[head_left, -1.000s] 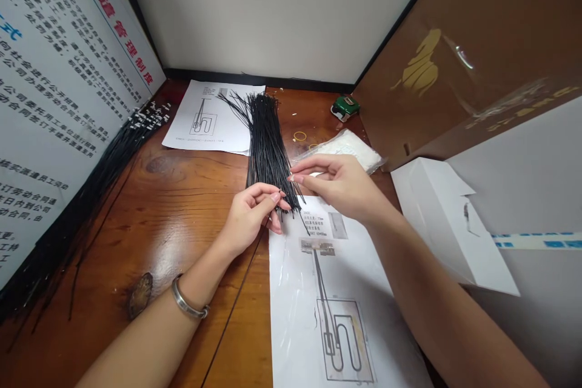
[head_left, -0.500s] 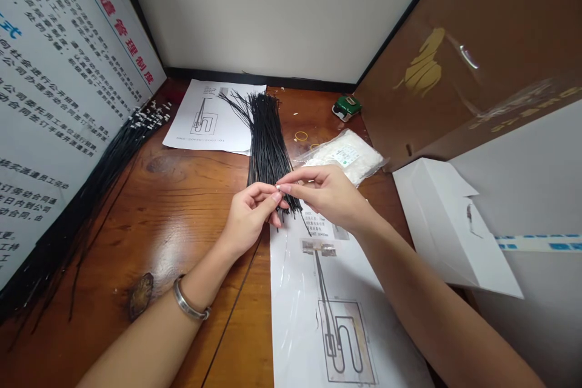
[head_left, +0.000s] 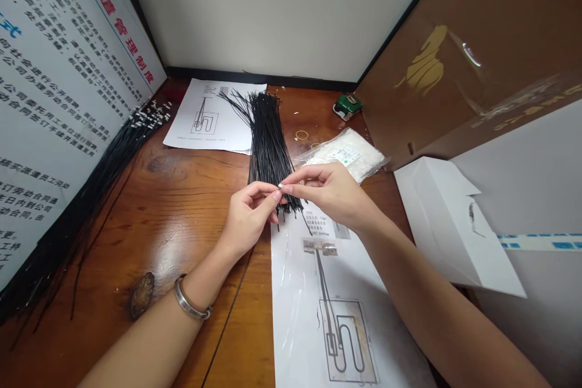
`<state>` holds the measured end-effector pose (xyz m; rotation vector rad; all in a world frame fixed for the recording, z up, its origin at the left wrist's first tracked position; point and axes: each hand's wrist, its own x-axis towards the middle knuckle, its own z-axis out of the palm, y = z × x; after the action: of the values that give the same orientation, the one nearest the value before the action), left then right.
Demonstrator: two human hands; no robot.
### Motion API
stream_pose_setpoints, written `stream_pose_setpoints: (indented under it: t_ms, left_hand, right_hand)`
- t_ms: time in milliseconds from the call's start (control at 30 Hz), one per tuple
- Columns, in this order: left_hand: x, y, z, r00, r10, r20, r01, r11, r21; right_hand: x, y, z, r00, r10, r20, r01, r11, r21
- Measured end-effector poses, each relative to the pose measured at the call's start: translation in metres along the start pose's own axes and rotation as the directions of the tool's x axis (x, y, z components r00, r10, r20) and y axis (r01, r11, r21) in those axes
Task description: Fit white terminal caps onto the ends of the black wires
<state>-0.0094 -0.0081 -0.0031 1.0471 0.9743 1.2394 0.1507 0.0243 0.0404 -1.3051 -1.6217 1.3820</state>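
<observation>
My left hand (head_left: 250, 215) is closed in a pinch on a thin black wire (head_left: 230, 313), whose length trails down to the bottom edge of the view. Thumb and forefinger of my right hand (head_left: 339, 195) are pinched on a tiny white connector (head_left: 280, 185), mostly hidden by the fingertips. The two pinches meet, with the white piece at the wire's end. Behind and just under my hands lies a thick bundle of black wires (head_left: 268, 139). A printed sheet with a wiring drawing (head_left: 300, 321) is below my right hand.
At left, more black wires with white-tipped ends (head_left: 104, 163) lie against a printed board (head_left: 59, 73). A clear bag of white pieces (head_left: 348, 154), yellow rubber bands (head_left: 301, 134), a green tape measure (head_left: 348, 107) and a folded white card (head_left: 448, 224) sit at right. Another drawing sheet (head_left: 186, 130) lies behind.
My right hand has moved left and slightly down, bringing the white connector to my left fingertips. My left hand has stayed nearly in place.
</observation>
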Motion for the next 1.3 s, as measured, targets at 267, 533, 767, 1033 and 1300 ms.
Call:
stream_pose_setpoints:
  t_ms: [267,533,767,1033,1300]
  left_hand:
    - [0.0002,0.0003,-0.0008,1.000,-0.005,0.000,0.005,1.000,0.015]
    - [-0.0004,0.0034,0.0009,1.000,-0.010,-0.004,0.010,0.999,0.030]
    - [-0.0005,0.0045,0.0014,1.000,-0.028,-0.009,0.028,0.999,0.042]
    - [0.0002,0.0023,0.0014,0.998,-0.063,-0.007,0.063,0.996,0.062]
    - [-0.0004,0.0027,0.0017,0.997,-0.075,-0.008,0.075,0.994,0.078]
  right_hand:
    - [0.0001,0.0005,-0.0006,0.999,-0.034,-0.021,0.031,0.995,-0.099]
    - [-0.0008,0.0007,-0.0011,1.000,-0.012,-0.016,0.009,0.989,-0.147]
    - [-0.0014,0.0004,-0.0010,1.000,0.008,-0.019,-0.012,0.980,-0.197]
    - [-0.0030,0.0016,-0.0021,0.997,-0.084,-0.002,0.078,0.940,-0.333]
    - [-0.0050,-0.0006,-0.0014,0.985,-0.174,0.000,0.157,0.887,-0.433]
